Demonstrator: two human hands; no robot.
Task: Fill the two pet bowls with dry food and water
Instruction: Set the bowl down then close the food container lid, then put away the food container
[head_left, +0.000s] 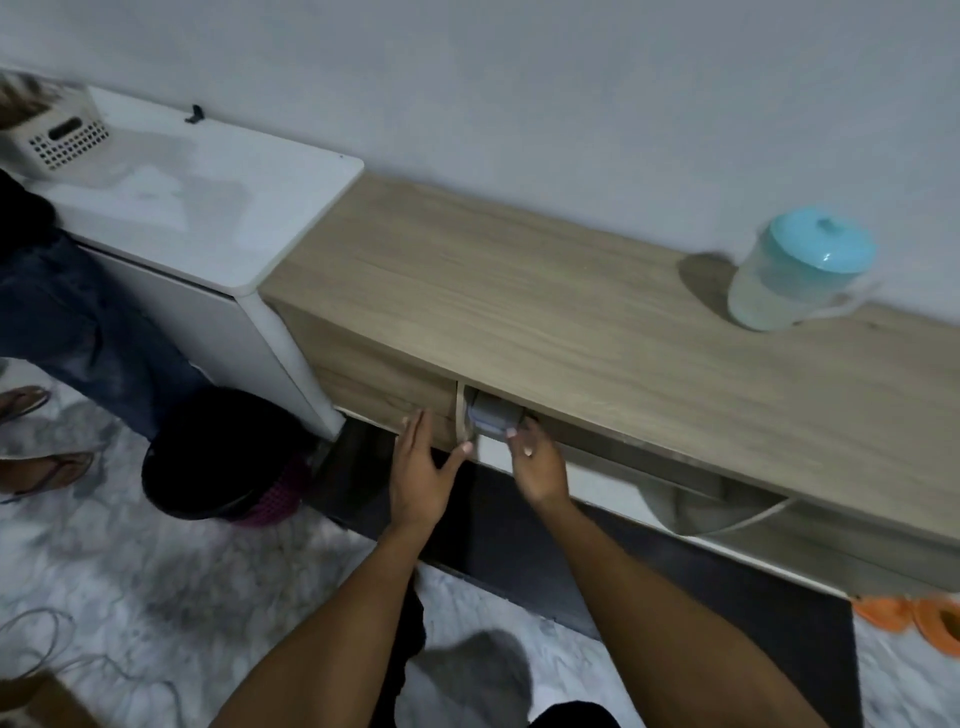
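A grey container (491, 413) sits inside the open compartment of the wooden cabinet (519, 291), just under its top. My right hand (535, 462) reaches up to it, with its fingertips curled on the container's lower front edge. My left hand (423, 462) is spread open beside it, the thumb touching the beige edge of the compartment's flap. A clear jug with a teal lid (800, 270) stands on the cabinet top at the right. Two orange bowls (909, 618) lie on the floor at the lower right, partly cut off.
A white cabinet (197, 208) adjoins on the left, with a perforated white basket (62, 137) on it. Another person's jeans leg (72, 332) and sandalled feet are at the left. A dark bin (218, 457) stands at the cabinet corner, a dark mat (649, 571) lies below.
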